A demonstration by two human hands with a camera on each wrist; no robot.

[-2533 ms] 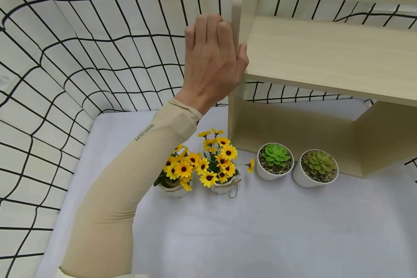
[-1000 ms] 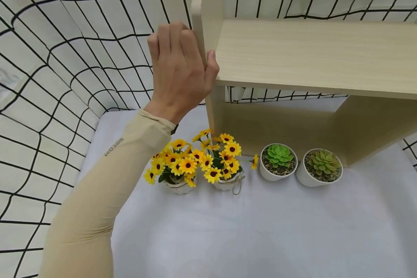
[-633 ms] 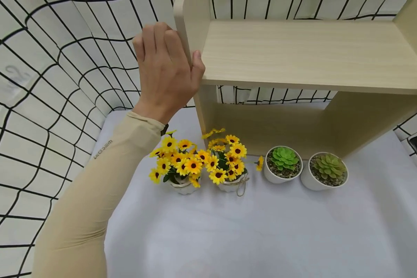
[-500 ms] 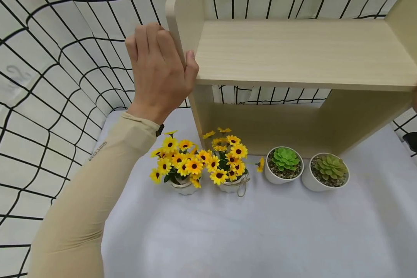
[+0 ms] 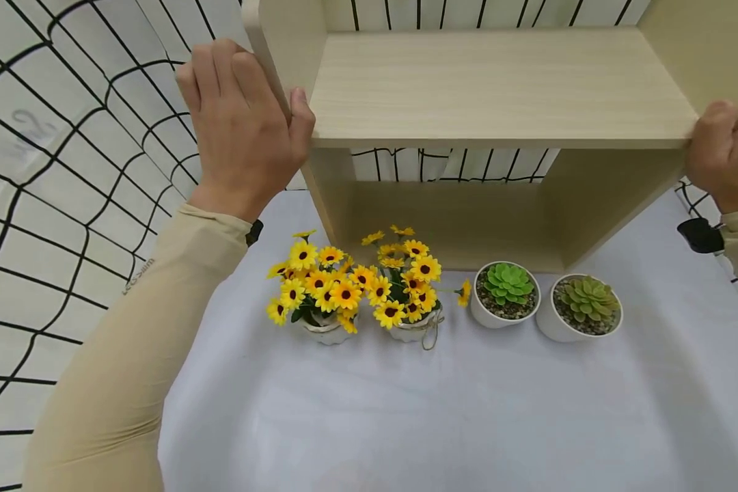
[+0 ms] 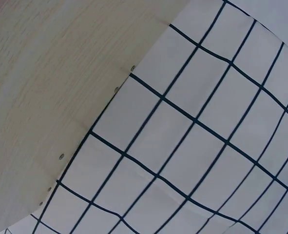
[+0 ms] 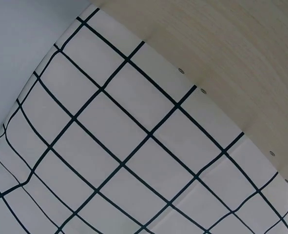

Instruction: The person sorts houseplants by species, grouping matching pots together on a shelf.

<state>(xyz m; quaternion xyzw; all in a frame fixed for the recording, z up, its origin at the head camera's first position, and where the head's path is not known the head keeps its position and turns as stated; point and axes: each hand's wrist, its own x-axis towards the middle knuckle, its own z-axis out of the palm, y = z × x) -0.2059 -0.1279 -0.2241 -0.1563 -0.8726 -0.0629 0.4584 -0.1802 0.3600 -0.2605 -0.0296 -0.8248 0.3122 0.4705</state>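
A pale wooden shelf unit [image 5: 504, 89] stands at the back of the head view. My left hand [image 5: 242, 126] grips its left side panel, thumb on the near face and fingers around the outer side. At the right edge of the view, my right hand [image 5: 728, 154] holds the right side panel; part of that hand is cut off. Both wrist views show the outer sides of the wooden panels, left panel [image 6: 51, 78] and right panel [image 7: 221, 53], with small screws along them; no fingers appear there.
Before the shelf stand two pots of yellow flowers, a left flower pot [image 5: 324, 333] and a right flower pot [image 5: 408, 332], plus a bright green succulent [image 5: 507, 283] and a duller succulent [image 5: 588, 298] in white pots. Black wire grid [image 5: 98, 171] surrounds the white-covered table [image 5: 406, 417].
My left hand and the shelf have moved left in the head view, past the pots, and the shelf has turned squarer to me. My right hand has come in and taken hold of the right panel.
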